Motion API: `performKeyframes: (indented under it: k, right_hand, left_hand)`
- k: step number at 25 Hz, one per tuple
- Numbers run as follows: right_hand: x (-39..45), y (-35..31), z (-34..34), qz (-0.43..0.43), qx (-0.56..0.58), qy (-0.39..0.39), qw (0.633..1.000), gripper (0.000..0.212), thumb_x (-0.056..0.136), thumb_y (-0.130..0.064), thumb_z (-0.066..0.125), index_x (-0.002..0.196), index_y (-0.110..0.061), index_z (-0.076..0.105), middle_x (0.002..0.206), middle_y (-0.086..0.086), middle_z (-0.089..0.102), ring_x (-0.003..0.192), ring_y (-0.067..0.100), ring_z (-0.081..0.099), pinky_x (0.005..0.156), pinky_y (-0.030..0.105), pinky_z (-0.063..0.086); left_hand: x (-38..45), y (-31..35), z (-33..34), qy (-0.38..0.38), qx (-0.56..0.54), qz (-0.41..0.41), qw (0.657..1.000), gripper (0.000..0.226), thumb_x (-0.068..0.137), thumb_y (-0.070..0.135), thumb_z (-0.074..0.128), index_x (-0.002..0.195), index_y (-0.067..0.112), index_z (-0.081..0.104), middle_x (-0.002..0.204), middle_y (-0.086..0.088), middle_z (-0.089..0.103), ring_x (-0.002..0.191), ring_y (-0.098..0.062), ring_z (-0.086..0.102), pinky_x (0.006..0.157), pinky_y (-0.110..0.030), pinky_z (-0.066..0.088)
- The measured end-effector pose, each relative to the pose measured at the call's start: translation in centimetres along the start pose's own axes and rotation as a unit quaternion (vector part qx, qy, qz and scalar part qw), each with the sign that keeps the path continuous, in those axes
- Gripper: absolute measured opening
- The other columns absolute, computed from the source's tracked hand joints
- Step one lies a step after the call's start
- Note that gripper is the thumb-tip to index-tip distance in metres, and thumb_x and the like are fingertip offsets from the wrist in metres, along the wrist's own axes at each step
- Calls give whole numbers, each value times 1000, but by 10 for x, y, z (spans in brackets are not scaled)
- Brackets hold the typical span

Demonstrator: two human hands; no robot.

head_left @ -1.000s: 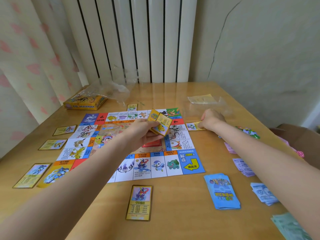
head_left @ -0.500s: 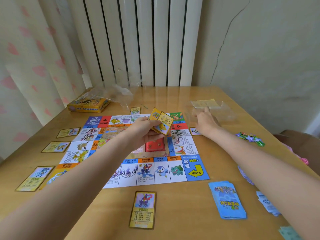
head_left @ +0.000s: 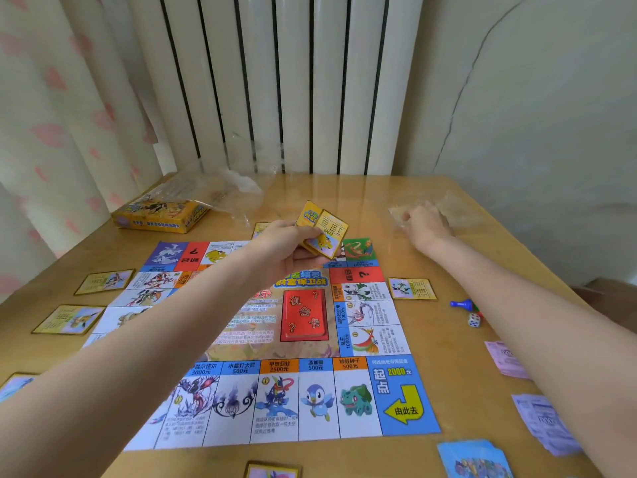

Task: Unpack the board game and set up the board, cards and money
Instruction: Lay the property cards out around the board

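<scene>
Left hand [head_left: 293,248] gripping a small fan of cards [head_left: 322,232] above the far edge of the board [head_left: 403,395], flat on the desk [head_left: 448,263]. Right hand [head_left: 425,224] reaching onto a clear bag [head_left: 458,210] at the far right; fingers hidden, grip unclear.

Glossy wooden table [head_left: 344,198], printed paper board [head_left: 362,339], clear crinkled plastic wrap [head_left: 220,188].

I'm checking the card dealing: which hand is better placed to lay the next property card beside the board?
Right. The left hand grips the card stack, while the right hand holds no card.
</scene>
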State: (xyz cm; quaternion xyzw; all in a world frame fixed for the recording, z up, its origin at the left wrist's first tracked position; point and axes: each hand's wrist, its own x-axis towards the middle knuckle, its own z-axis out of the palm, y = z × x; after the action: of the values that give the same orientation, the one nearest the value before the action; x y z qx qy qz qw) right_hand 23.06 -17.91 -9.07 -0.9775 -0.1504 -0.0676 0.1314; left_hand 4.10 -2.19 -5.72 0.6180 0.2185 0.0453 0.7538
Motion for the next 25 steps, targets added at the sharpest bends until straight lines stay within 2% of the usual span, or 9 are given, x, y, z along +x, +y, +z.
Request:
performKeyframes:
  k: [2,4,5,6,8,10,13,20,25]
  right_hand:
    - [-3,-3,-3,-16,-8,5,1000,34,94,-3,43,125,-7,55,141,16,33,119,38,50,95,37,41]
    - [-15,-11,-10,-90,-4,36,995,35,95,-11,47,130,-10,51,137,16,39,121,35,48,98,38,40]
    - [-23,-17,-14,-158,2,16,987,39,94,-19,50,132,-12,49,140,14,40,126,32,44,102,38,37]
    - [-32,-24,-15,-231,8,-38,972,46,93,-29,53,136,-14,45,144,11,38,133,28,37,107,38,31]
    - [-49,-39,-11,-308,0,-159,938,65,89,-47,52,144,-18,33,154,5,25,142,21,20,115,37,16]
    - [-58,-42,-6,-294,-13,-226,929,77,86,-56,50,148,-21,21,157,3,15,145,19,11,117,37,11]
    - [-62,-35,-2,-257,-29,-269,928,82,85,-59,48,149,-22,13,158,0,9,145,17,10,118,39,12]
    - [-69,-36,-3,-238,-43,-270,932,84,84,-61,47,150,-22,12,158,0,4,145,19,10,118,42,13]
    - [-73,-39,-7,-232,-28,-283,930,83,85,-58,48,150,-22,12,158,2,3,145,20,8,118,37,13]
  left_hand:
    - [3,-1,-6,4,-1,1,1000,9,94,5,50,90,2,58,82,-14,68,59,-17,69,60,-25,58]
    - [3,-3,-12,11,-11,4,1000,9,94,5,49,91,3,57,84,-15,67,60,-17,69,59,-24,58]
    - [1,-4,-15,19,-17,6,1000,9,95,4,48,90,3,56,84,-15,67,59,-17,69,58,-24,58]
    - [-1,-5,-18,29,-20,7,999,9,95,4,48,89,4,55,84,-15,67,57,-16,69,56,-23,58]
    - [-8,-9,-22,48,-19,5,999,9,95,5,48,88,4,55,83,-14,66,59,-16,67,54,-23,58]
    - [-17,-15,-23,56,-25,-4,998,8,95,5,49,88,5,54,84,-14,65,66,-18,66,55,-24,57]
    - [-27,-24,-23,51,-34,-19,998,4,94,5,49,93,3,53,87,-15,65,75,-21,65,56,-25,57]
    - [-36,-28,-32,37,-28,-19,999,10,95,6,49,102,1,52,104,-20,65,86,-25,66,60,-26,58]
    - [-43,-25,-38,42,-37,-7,998,7,95,5,49,99,1,52,93,-17,65,77,-22,66,58,-26,58]
